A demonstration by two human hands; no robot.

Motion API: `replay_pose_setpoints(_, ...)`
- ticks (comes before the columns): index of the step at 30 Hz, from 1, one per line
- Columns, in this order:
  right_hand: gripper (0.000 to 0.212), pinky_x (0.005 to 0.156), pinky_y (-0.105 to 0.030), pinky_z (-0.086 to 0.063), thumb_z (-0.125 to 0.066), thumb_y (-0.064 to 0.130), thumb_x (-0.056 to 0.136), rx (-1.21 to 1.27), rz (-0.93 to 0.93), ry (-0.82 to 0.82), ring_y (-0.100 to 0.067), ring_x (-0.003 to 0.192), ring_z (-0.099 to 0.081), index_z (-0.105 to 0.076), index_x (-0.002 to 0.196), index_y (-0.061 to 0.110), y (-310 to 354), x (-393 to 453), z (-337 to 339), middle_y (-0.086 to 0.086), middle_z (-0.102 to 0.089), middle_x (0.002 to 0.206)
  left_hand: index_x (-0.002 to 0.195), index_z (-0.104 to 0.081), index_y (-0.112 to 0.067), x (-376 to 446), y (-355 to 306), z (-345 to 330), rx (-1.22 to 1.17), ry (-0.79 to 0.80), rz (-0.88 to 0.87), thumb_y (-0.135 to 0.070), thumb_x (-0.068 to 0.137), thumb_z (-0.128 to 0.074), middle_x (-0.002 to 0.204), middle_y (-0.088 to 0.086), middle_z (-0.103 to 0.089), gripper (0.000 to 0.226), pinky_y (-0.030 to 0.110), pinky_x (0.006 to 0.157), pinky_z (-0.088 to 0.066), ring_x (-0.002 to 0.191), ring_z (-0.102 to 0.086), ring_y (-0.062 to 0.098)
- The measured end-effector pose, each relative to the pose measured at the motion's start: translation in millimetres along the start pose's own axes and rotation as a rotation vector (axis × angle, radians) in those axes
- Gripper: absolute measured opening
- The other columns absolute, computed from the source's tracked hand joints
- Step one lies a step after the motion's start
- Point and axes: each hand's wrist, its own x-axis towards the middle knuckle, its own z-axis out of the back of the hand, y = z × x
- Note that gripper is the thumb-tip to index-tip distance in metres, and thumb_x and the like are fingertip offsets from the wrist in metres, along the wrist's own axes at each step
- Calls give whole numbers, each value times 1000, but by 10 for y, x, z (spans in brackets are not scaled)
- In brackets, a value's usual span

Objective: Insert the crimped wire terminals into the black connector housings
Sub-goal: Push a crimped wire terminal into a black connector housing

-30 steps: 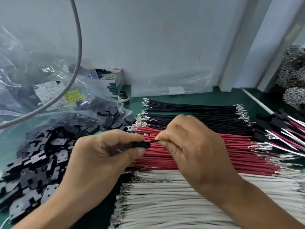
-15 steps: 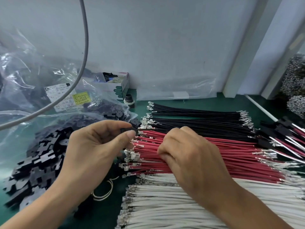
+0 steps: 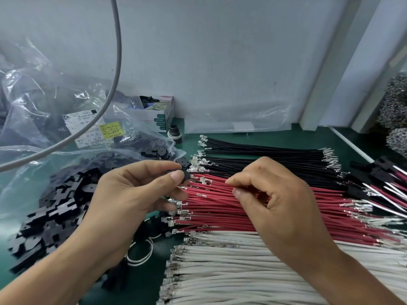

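Green matting [image 3: 275, 137] covers the bench beneath a pale wall, and in the head view, the only one supplied, we note three flat rows of crimped wires: black wires [image 3: 264, 150] farthest back, red wires [image 3: 220, 203] in the middle, white wires [image 3: 242, 271] nearest. A heap of loose black housings [image 3: 55, 208] spills from a clear bag [image 3: 44, 119] on the left. Our left hand [image 3: 123, 203] pinches one black connector housing [image 3: 184, 175] between thumb and forefinger, above the terminal ends of the red row. Our right hand [image 3: 275, 205] is curled over the red wires, thumb and forefinger closing on a strand; we cannot tell whether one is actually gripped. We judge the risks as follows: lifting two strands at once, snagging neighbouring terminals and disturbing the row, or presenting the terminal misaligned so it bends or fails to latch. The housing's small size invites slippage under a light pinch.
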Motion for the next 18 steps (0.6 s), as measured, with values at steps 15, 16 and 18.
replay_pose_setpoints(15,18,62,-27,-51,-60,24,96,14,72,-15,-10,79,-62,-78,98,19,99,3,18,12,-61,89,102,-79,-3,18,-18,28,-184,173,142,-39,53,-100,95,23,-77,65,26,62,-61,68,-74,22)
replay_pose_setpoints(16,19,62,-27,-51,-60,24,97,7,82,-13,-10,79,-62,-78,98,19,104,3,21,12,-60,89,102,-79,-3,18,-20,26,-180,176,144,-40,52,-100,95,23,-77,65,26,62,-61,68,-74,22)
replay_pose_setpoints(18,19,60,-26,-50,-60,24,98,-17,106,-21,-9,77,-60,-78,99,18,114,2,24,11,-60,89,101,-79,-3,17,-18,24,-177,188,151,-40,52,-100,93,22,-77,65,25,61,-60,67,-74,21)
